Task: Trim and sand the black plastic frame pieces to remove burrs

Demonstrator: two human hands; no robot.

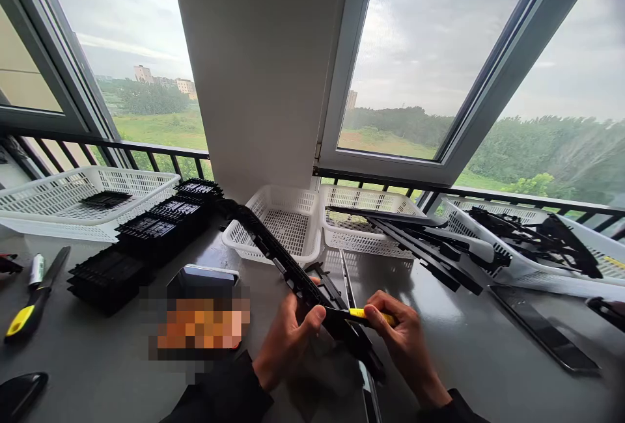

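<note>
A long black plastic strip (266, 241) slants across the middle of the table, its far end raised toward the white baskets. My left hand (288, 341) is closed round its middle part, thumb on top. In my right hand (405, 338) is a knife with a yellow handle (361, 313), gripped between thumb and fingers. Its thin dark blade points left and lies against the strip near my left thumb; exactly where the edge touches, I cannot tell. Beneath the strip, a narrow shiny bar (368, 390) lies on the table.
Stacked black grid parts (161, 221) stand at left beside a white basket (141, 182). Further white baskets (312, 254) (366, 250) line the back, with long black strips (420, 247) across one. A yellow-black knife (29, 319) lies far left, a dark flat panel (541, 328) right.
</note>
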